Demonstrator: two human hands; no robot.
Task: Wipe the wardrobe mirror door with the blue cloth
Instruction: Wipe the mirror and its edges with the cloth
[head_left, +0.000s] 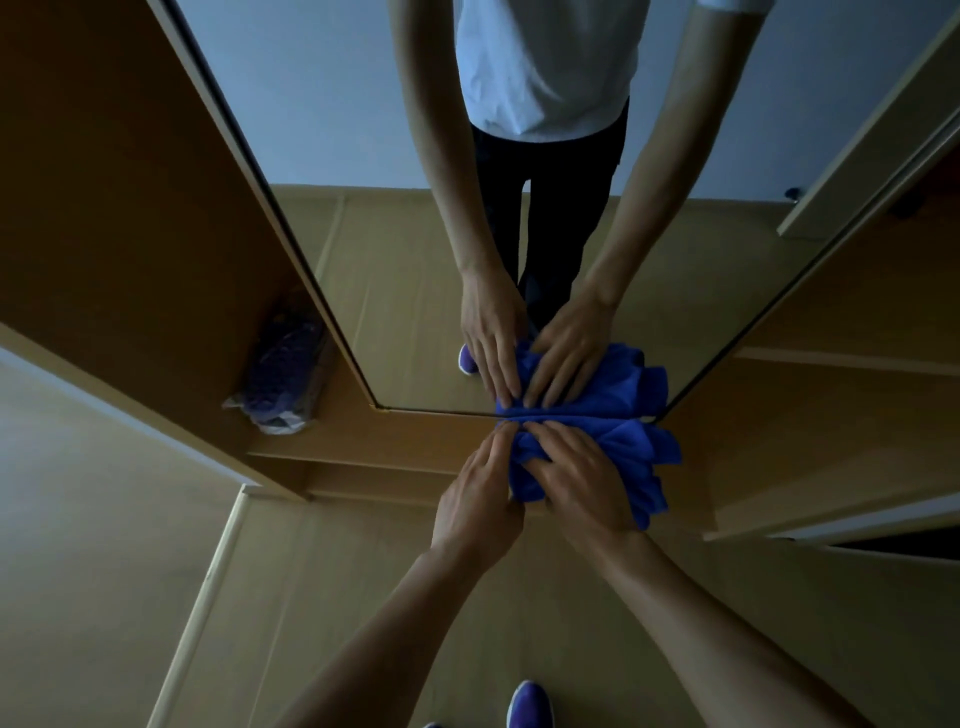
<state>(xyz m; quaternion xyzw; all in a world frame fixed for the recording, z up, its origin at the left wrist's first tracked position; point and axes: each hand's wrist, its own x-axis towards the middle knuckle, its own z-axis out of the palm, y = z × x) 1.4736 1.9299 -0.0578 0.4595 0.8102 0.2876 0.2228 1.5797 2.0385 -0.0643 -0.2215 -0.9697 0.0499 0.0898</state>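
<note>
Where the blue cloth (623, 457) lies: bunched against the wardrobe mirror door (395, 260) at its bottom edge, close to the lower right corner, with its folds meeting their own reflection in the glass.
Right hand (576, 478): flat on top of the cloth, fingers straight and spread, pressing the fabric to the mirror without curling round it.
Left hand (478, 504): just beside the right hand, fingers nearly straight and unclenched, their tips touching the cloth's left end where the glass meets the frame; the thumb is out of sight.
Arms: 2 bare forearms reach in from the lower edge and converge on the cloth.
Reflection: the mirror shows the same 2 hands on the cloth, a white shirt (545, 62), dark trousers and 1 purple shoe.
Wardrobe panel (119, 197): brown wood, standing left of the mirror door.
Clear bag (283, 374): on the wardrobe's bottom shelf left of the mirror, holding something purple that is too dim to identify.
Floor (337, 597): pale wood tone, running up to the wardrobe base.
Purple shoe (530, 704): on the floor at the lower edge, between the 2 forearms.
</note>
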